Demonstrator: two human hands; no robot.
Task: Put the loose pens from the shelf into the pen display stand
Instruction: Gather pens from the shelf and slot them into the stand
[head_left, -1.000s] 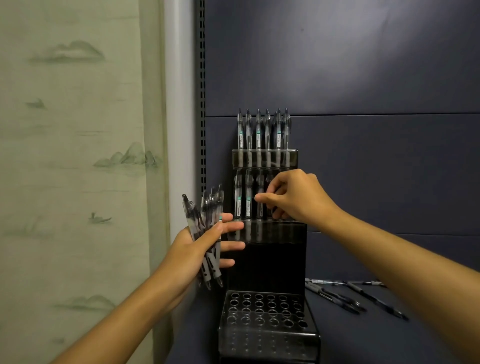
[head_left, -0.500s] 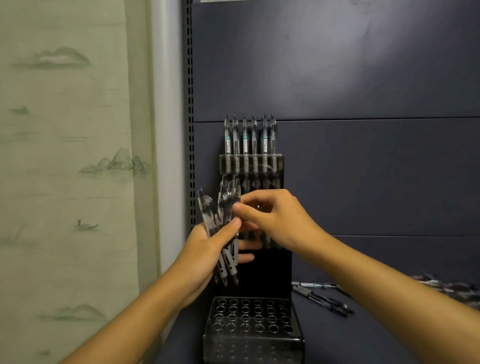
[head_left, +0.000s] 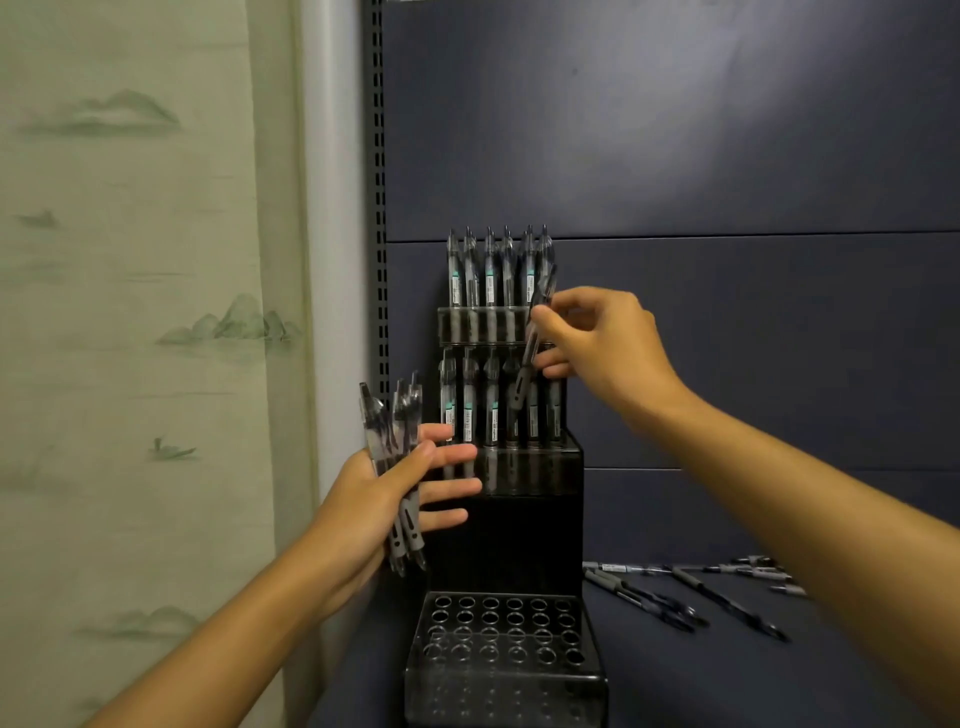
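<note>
Right hand grip pinching one pen tilted before the stand, left hand clasping pen bunch

This looks like a shop, likely a stationery aisle. A dark blue metal shelving back panel fills the upper right of the frame, with a slotted black upright rail at its left edge. At centre stands a tiered black and clear plastic pen display stand holding rows of identical labelled clear-barrelled pens.
</note>
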